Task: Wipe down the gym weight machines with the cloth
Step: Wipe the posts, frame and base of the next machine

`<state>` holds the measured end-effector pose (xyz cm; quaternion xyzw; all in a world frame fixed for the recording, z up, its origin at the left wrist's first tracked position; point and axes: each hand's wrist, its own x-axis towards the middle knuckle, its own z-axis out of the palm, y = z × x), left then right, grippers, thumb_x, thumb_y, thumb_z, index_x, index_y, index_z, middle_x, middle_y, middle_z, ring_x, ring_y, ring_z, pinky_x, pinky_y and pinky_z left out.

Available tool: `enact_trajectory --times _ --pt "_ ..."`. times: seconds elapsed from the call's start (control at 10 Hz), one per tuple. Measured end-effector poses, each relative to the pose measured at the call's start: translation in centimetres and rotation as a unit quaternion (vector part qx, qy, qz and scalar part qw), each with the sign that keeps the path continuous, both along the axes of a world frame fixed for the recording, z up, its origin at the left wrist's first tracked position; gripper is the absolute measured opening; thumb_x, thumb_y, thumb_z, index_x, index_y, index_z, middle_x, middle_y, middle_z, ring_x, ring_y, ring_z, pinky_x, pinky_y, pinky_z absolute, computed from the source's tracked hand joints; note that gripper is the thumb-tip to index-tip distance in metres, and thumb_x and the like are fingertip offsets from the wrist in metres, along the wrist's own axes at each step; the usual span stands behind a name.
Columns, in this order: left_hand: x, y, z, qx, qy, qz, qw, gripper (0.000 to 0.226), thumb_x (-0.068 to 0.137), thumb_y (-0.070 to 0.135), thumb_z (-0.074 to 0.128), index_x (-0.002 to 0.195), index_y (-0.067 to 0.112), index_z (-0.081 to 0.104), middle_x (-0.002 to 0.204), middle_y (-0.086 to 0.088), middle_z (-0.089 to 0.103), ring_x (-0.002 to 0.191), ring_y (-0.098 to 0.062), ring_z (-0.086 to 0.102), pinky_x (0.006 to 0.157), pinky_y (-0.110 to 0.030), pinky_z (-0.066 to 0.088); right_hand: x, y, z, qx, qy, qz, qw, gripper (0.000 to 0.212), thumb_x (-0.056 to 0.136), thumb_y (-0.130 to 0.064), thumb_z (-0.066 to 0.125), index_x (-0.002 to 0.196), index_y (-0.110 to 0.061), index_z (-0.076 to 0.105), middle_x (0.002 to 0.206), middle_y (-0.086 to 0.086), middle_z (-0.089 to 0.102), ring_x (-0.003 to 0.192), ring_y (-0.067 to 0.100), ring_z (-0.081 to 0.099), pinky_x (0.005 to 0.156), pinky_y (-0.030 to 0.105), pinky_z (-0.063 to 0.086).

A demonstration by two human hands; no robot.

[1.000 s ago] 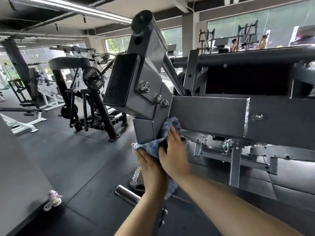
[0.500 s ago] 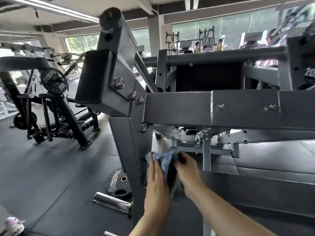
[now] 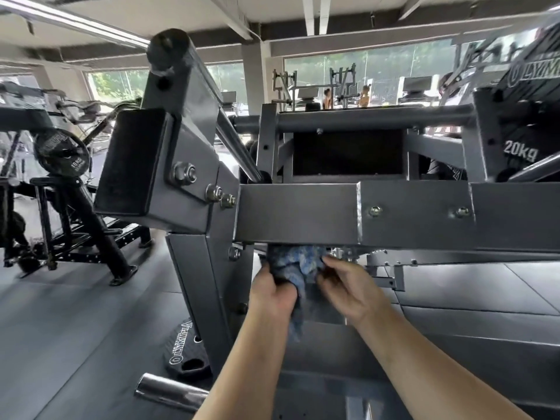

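Two hands hold one blue cloth (image 3: 298,263) at lower centre of the frame, bunched up against the underside of the grey horizontal beam (image 3: 298,213) of the weight machine. Left hand (image 3: 271,294) has fingers curled round the cloth's left side, with a tail of fabric hanging down below the palm. Right hand (image 3: 348,291) pinches the cloth's right edge with curled fingertips.

Risks, as judged: the cloth is wadded, not flat, so a pass along the beam's lower face likely leaves streaks or missed strips. The hanging tail could snag on the bolt heads of the upright post (image 3: 209,286) just left of the hands, or on the bracket hardware (image 3: 391,275) right of them. Knuckles sit close under the beam edge and the weld seam (image 3: 359,213); a fast swipe could scrape them. Loose weight plate (image 3: 185,350) and chrome bar end (image 3: 169,391) lie on the floor at lower left, near where feet would be: trip hazard if the person steps sideways.

Cloth looks blue with mottled lighter patches, soft, crumpled, folded on itself; wet or dry cannot be told. Frame is motion-blurred at the edges.
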<state>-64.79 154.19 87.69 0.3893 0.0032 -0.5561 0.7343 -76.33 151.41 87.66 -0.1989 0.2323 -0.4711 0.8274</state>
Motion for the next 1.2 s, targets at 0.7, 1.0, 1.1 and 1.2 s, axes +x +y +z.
enact_trajectory --times 0.7,1.0,1.1,1.2 --pt "-4.6 -6.4 -4.1 -0.010 -0.475 -0.017 0.880 0.071 0.077 0.043 0.037 0.129 -0.004 0.048 0.138 -0.019 0.045 0.133 -0.029 0.039 0.116 -0.026 0.019 -6.7 -1.7 -2.4 -0.040 0.067 0.084 0.993 0.042 0.055 0.004 0.073 0.094 -0.004 0.058 0.084 0.019 0.059 0.087 0.035 0.056 0.086 0.059 0.048" --pt "-3.7 -4.5 -0.3 0.036 -0.329 -0.051 0.942 0.041 0.100 0.001 0.030 0.137 -0.016 0.026 0.145 -0.031 0.028 0.132 -0.040 0.032 0.061 -0.005 0.042 -2.3 -3.8 -2.7 0.037 0.009 -0.029 0.999 0.024 0.097 -0.008 0.041 0.104 0.004 0.060 0.082 0.018 0.071 0.067 0.025 0.070 0.056 0.034 0.059" --pt "-3.2 -2.6 0.6 0.037 -0.520 -0.013 0.853 0.044 0.103 0.030 0.022 0.126 0.006 0.050 0.146 -0.012 0.039 0.130 -0.027 0.040 0.103 -0.029 0.033 -2.0 -5.0 -0.9 0.019 -0.023 -0.048 0.998 0.042 0.101 -0.008 0.028 0.078 0.003 0.062 0.059 0.016 0.067 0.049 0.021 0.066 0.038 0.028 0.051" --pt "-2.4 0.1 1.1 0.014 -0.404 0.024 0.915 0.046 0.102 0.032 0.024 0.119 0.002 0.054 0.124 -0.008 0.057 0.099 -0.022 0.055 0.096 -0.036 0.038 -0.9 -6.0 -0.4 0.063 -0.034 -0.042 0.997 0.063 0.099 -0.002 0.027 0.042 -0.005 0.053 0.040 0.011 0.052 0.051 0.012 0.056 0.040 0.008 0.040"
